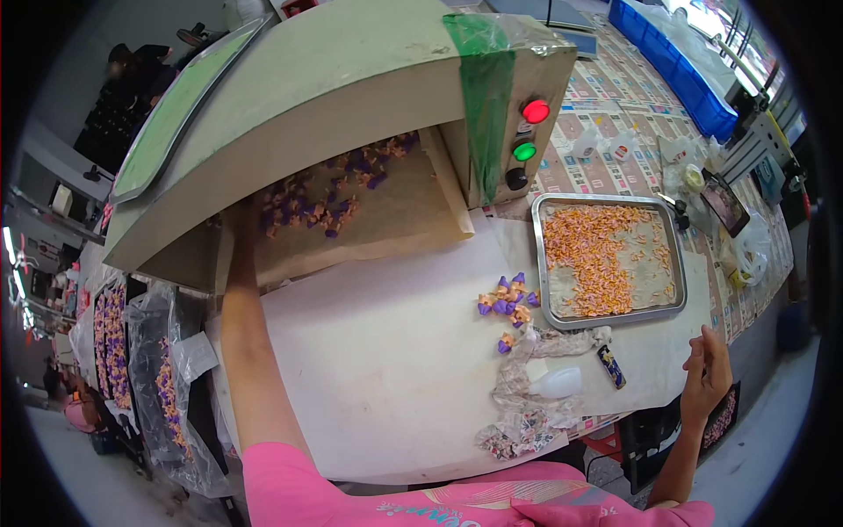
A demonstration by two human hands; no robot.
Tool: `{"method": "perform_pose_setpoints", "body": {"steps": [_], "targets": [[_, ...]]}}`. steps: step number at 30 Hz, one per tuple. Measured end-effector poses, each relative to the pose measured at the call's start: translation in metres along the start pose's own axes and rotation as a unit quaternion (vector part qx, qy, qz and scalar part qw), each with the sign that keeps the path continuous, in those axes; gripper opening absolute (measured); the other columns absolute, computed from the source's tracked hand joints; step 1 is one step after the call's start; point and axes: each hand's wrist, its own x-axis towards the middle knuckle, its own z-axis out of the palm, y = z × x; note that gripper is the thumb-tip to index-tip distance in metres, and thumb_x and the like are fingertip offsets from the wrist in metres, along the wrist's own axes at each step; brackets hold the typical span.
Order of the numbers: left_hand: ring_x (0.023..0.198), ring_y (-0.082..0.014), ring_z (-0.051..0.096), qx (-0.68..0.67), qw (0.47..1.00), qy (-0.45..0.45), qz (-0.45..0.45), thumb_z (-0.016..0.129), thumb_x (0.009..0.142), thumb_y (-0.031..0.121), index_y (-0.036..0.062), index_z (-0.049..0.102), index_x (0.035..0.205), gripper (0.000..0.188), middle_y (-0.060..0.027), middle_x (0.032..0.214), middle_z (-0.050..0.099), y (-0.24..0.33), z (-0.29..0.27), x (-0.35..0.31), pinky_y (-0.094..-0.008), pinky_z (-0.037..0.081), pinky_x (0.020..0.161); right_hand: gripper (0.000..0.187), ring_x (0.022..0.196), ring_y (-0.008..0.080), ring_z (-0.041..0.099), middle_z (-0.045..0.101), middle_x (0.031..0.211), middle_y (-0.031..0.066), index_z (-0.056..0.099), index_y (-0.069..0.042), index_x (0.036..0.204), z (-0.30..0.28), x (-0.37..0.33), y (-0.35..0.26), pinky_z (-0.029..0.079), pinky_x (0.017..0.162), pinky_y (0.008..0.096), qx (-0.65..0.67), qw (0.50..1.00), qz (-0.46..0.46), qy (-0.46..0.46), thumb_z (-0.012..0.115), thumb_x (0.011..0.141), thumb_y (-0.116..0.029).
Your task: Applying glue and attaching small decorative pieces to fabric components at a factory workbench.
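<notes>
My left arm reaches into the mouth of a beige box-shaped machine (351, 105). My left hand (240, 220) is in the shade inside, by the left edge of a brown sheet (378, 230); its fingers cannot be made out. Many small purple-and-peach figures (329, 206) lie on that sheet. My right hand (708, 376) hangs at the right, off the table's front edge, with fingers loosely apart and holding nothing. Between it and the machine stands a metal tray (612, 317) with many tiny orange-pink pieces (597, 255).
Several loose purple-and-peach figures (505, 299) lie left of the tray. In front are a crumpled patterned cloth (518, 386), a white bottle (557, 383) and a dark lighter-shaped item (612, 367). A phone (725, 206) stands at the right; a blue crate (672, 66) is behind.
</notes>
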Motion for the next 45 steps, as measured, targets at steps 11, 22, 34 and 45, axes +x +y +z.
{"method": "perform_pose_setpoints", "body": {"steps": [11, 22, 34, 45], "targets": [[0.116, -0.0300, 0.054, -0.136, 0.974, -0.086, 0.158, 0.069, 0.086, 0.026, 0.0051, 0.057, 0.128, 0.048, -0.0173, 0.127, 0.057, 0.202, 0.020, -0.052, -0.0352, 0.039, 0.102, 0.024, 0.063, 0.0063, 0.052, 0.063, 0.086, 0.0061, 0.062, 0.002, 0.117, 0.010, -0.004, -0.005, 0.043, 0.056, 0.0197, 0.045, 0.999, 0.014, -0.008, 0.055, 0.094, 0.000], [0.085, -0.0198, 0.063, -0.014, 0.970, -0.082, 0.228, 0.072, 0.082, 0.020, 0.0068, 0.069, 0.106, 0.028, -0.0092, 0.101, 0.066, 0.276, 0.014, -0.176, -0.0319, 0.051, 0.078, 0.022, 0.062, 0.0064, 0.052, 0.064, 0.084, 0.0064, 0.063, 0.002, 0.114, -0.048, -0.090, 0.037, 0.043, 0.056, 0.0193, 0.124, 0.991, 0.047, 0.026, 0.058, 0.093, 0.000], [0.119, -0.0273, 0.054, -0.167, 0.952, -0.151, 0.206, 0.066, 0.084, 0.015, 0.0089, 0.065, 0.120, 0.036, -0.0118, 0.132, 0.057, 0.367, -0.032, -0.396, -0.0374, 0.038, 0.103, 0.022, 0.062, 0.0056, 0.053, 0.066, 0.085, 0.0054, 0.064, 0.002, 0.115, -0.075, -0.195, 0.060, 0.043, 0.057, 0.0186, 0.209, 0.975, 0.074, -0.021, 0.059, 0.094, -0.006], [0.125, -0.0315, 0.048, -0.110, 0.976, -0.164, 0.087, 0.054, 0.097, 0.030, 0.0009, 0.045, 0.138, 0.051, -0.0190, 0.136, 0.049, 0.337, -0.041, -0.469, -0.0392, 0.035, 0.107, 0.026, 0.085, 0.0183, 0.062, 0.065, 0.100, 0.0101, 0.065, -0.001, 0.110, -0.008, -0.205, 0.020, 0.049, 0.074, 0.0278, 0.226, 0.964, -0.013, -0.139, 0.065, 0.085, 0.000]]}}
